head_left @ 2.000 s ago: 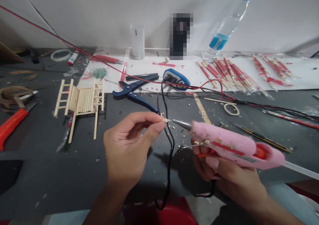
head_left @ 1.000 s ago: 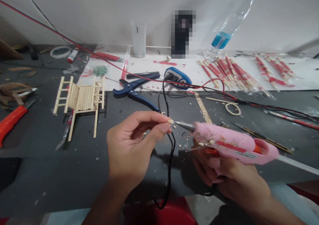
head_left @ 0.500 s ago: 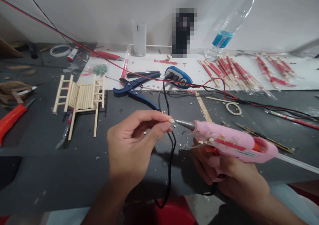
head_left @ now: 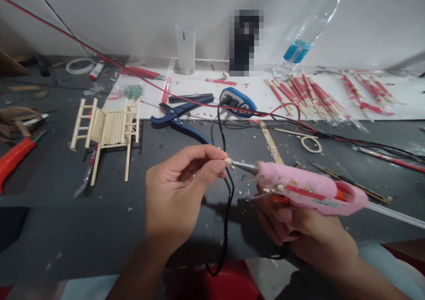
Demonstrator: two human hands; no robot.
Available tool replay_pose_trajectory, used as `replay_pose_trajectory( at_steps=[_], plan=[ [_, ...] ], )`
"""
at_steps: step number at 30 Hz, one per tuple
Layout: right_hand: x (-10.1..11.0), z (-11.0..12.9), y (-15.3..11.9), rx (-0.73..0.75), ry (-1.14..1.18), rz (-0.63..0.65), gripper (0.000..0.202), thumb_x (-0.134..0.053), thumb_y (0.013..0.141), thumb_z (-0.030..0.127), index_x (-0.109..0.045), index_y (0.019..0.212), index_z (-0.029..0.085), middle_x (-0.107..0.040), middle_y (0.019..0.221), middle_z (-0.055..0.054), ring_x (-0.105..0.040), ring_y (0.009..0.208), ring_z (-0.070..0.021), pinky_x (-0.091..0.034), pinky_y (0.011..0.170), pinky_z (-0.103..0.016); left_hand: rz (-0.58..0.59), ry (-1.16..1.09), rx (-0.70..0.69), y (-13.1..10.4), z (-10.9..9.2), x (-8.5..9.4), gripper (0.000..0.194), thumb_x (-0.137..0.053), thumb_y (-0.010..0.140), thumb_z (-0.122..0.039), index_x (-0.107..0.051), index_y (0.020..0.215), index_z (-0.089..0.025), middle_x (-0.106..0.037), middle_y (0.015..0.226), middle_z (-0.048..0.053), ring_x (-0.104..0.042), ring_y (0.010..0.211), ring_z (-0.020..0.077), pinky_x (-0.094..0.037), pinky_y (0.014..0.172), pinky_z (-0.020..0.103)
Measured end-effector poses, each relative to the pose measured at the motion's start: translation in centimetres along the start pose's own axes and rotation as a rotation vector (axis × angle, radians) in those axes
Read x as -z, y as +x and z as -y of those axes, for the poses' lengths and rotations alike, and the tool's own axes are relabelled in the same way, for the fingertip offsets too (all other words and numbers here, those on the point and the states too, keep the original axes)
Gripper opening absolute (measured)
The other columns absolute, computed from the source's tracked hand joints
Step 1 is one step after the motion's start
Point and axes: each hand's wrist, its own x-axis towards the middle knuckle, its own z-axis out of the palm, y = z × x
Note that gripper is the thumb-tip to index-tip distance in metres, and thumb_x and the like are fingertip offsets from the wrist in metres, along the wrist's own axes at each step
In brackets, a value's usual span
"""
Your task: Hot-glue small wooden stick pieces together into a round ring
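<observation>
Between the thumb and forefinger of my left hand (head_left: 181,194) is a small pale wooden piece (head_left: 228,160). My right hand (head_left: 299,225) is wrapped round the handle of a pink glue gun (head_left: 299,180), whose metal nozzle points left and meets the small piece or lies right beside it. A clear glue stick (head_left: 395,214) sticks out of the gun's rear. Strings of dried glue and pale bits cling to its front. At the left, a small chair-like frame of pale sticks (head_left: 111,127) lies on the dark table.
Blue cutters (head_left: 177,118), a blue power socket (head_left: 237,101), red-wrapped stick bundles (head_left: 308,92) and a tilted water bottle (head_left: 299,48) are behind my hands. A black cable (head_left: 229,202) hangs between them. An orange-handled tool (head_left: 16,158) lies far left; a stick ring (head_left: 311,144) lies right.
The glue gun has shifted slightly left, its nozzle nearer the small piece. My left fingertips have moved very slightly.
</observation>
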Motion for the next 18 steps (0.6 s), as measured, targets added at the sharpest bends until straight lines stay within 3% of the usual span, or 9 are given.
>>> replay_pose_trajectory(
  at_steps=[12,18],
  plan=[
    [0.3,0.2,0.4,-0.021,-0.078,-0.025,0.023,-0.066,0.074,0.023,-0.055,0.054,0.021,-0.051,0.051,0.0,-0.043,0.049,-0.0135,-0.031,0.048,-0.027,0.033,-0.021,0.013,0.0,0.2,0.4,0.007,-0.083,0.091,-0.024,-0.084,0.087,-0.031,-0.078,0.083,-0.003,-0.069,0.072,0.0109,-0.056,0.065,0.018],
    [0.8,0.0,0.7,-0.016,-0.159,-0.22,0.032,-0.078,0.085,0.048,-0.066,0.077,0.02,-0.051,0.054,0.003,-0.041,0.048,-0.0121,-0.028,0.044,-0.025,-0.027,-0.233,-0.043,0.9,0.5,1.3,0.004,-0.087,0.089,-0.033,-0.084,0.09,-0.031,-0.073,0.079,-0.003,-0.062,0.067,0.009,-0.052,0.064,0.02]
  ],
)
